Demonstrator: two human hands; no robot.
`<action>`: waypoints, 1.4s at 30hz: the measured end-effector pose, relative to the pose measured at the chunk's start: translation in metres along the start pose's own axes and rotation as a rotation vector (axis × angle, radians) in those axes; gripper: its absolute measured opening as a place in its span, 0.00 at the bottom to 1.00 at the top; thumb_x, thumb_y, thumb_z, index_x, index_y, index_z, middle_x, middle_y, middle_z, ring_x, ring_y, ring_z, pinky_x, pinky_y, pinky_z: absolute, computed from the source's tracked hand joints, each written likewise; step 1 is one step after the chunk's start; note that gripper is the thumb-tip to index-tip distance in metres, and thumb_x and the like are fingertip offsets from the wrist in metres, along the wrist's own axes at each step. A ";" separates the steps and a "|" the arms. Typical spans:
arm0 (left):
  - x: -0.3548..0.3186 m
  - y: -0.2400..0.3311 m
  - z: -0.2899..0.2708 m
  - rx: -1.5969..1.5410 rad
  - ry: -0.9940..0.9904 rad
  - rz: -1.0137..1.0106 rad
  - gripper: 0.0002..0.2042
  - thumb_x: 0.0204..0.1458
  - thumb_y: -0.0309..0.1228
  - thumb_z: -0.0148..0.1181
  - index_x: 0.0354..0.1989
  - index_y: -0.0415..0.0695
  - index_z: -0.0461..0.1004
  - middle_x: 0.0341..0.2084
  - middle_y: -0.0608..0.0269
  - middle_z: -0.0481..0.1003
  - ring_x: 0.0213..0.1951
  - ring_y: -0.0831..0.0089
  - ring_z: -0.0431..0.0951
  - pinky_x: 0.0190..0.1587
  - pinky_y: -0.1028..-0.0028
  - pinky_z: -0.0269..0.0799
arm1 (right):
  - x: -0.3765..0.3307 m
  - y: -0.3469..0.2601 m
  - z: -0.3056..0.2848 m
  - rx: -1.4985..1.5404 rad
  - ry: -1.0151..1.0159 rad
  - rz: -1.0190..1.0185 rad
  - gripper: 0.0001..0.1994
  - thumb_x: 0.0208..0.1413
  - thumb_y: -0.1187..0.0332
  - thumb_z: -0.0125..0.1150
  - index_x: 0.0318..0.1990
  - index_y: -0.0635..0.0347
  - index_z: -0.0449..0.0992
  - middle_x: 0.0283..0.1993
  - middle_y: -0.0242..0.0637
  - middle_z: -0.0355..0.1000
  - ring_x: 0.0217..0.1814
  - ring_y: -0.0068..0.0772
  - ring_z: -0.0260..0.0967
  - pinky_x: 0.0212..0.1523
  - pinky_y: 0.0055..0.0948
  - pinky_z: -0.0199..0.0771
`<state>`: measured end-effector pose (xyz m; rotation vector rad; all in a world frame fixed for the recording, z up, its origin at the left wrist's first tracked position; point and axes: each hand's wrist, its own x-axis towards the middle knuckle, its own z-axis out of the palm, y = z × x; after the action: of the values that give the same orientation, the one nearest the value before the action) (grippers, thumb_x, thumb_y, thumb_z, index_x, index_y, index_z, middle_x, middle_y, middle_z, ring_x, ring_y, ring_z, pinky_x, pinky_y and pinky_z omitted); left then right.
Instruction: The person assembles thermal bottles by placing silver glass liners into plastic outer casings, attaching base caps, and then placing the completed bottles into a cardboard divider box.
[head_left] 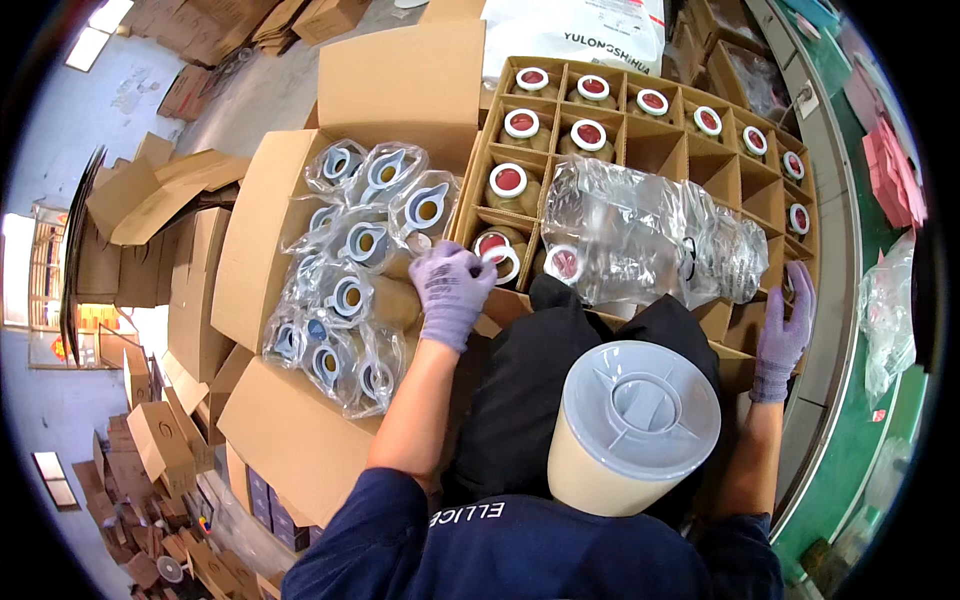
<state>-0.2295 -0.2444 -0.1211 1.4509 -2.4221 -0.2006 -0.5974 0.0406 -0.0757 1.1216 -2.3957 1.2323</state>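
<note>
My left hand (452,292), in a light purple knit glove, has its fingers curled at the left edge of a divided carton (484,160). Its fingertips meet a white ring (508,263) beside a red-topped jar (490,243); what they grip is hidden. At the carton's right edge, my right hand (785,335) wears a matching glove, fingers stretched and thumb apart. Crumpled clear plastic (640,230) lies across the compartments. Several jars with red and white lids (590,134) stand in them. A cream container with a grey-blue lid (640,420) is upright against my body.
To the left, an open carton (265,235) holds several plastic-wrapped jugs with blue-grey rims (366,243). A white sack (575,35) lies beyond the divided carton. Stacked cardboard boxes (160,440) fill the far left. A green-topped bench (850,440) runs along the right.
</note>
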 end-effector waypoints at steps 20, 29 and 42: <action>0.042 -0.014 -0.001 0.219 -0.317 0.029 0.14 0.52 0.45 0.62 0.31 0.49 0.84 0.37 0.54 0.79 0.46 0.54 0.78 0.52 0.53 0.67 | 0.060 -0.118 0.152 -0.436 -1.215 -0.512 0.17 0.50 0.63 0.66 0.48 0.56 0.79 0.53 0.45 0.71 0.63 0.51 0.65 0.66 0.47 0.62; 0.041 -0.001 -0.012 0.321 -0.308 0.009 0.15 0.51 0.48 0.64 0.37 0.51 0.83 0.36 0.58 0.79 0.44 0.57 0.78 0.52 0.55 0.66 | 0.064 -0.086 0.094 -0.244 -0.865 -0.437 0.16 0.51 0.64 0.65 0.47 0.57 0.78 0.53 0.44 0.70 0.59 0.48 0.67 0.62 0.46 0.66; 0.040 -0.024 0.019 -0.076 -0.126 0.504 0.28 0.49 0.40 0.67 0.60 0.45 0.72 0.58 0.53 0.73 0.61 0.51 0.69 0.66 0.52 0.60 | 0.041 -0.179 0.200 -0.176 -1.208 -0.969 0.11 0.52 0.65 0.61 0.43 0.55 0.79 0.49 0.44 0.75 0.53 0.47 0.74 0.53 0.44 0.75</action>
<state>-0.2334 -0.2920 -0.1382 0.7779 -2.7535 -0.2677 -0.4697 -0.1989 -0.0719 2.9555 -1.7692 -0.0807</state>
